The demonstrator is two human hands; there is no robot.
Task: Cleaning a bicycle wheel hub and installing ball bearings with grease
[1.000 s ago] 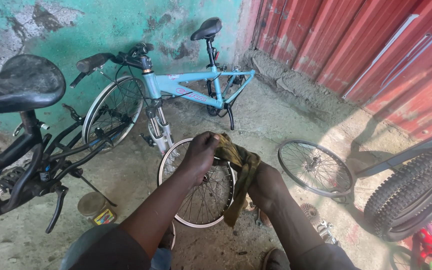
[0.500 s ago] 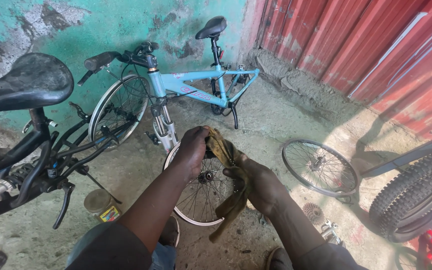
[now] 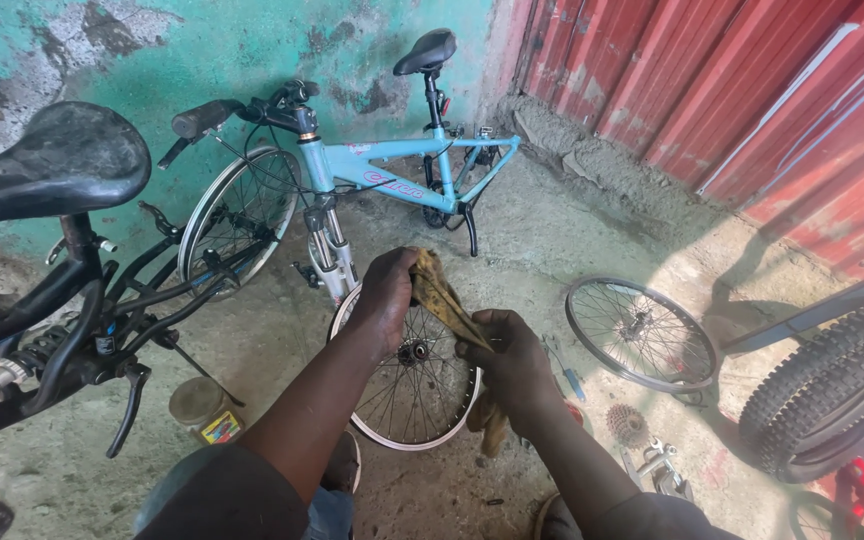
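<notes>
My left hand (image 3: 384,296) grips the upper end of a dirty yellow-brown rag (image 3: 439,290). My right hand (image 3: 505,352) clutches the same rag lower down, and its tail hangs below that fist. Both hands are over a bare spoked bicycle wheel (image 3: 407,400) that lies on the concrete floor between my knees, the rag stretched just above its hub.
A light blue bicycle (image 3: 372,175) leans on the green wall ahead. A black bicycle (image 3: 52,260) stands at left with a small tin (image 3: 202,410) under it. A second bare wheel (image 3: 640,333), a cog, small metal parts and a knobby tyre (image 3: 832,390) lie at right.
Both hands have shifted along the wheel with the rag; the left hand has drawn back from the rim's far edge towards the hub, and the rag is pulled tauter between them.
</notes>
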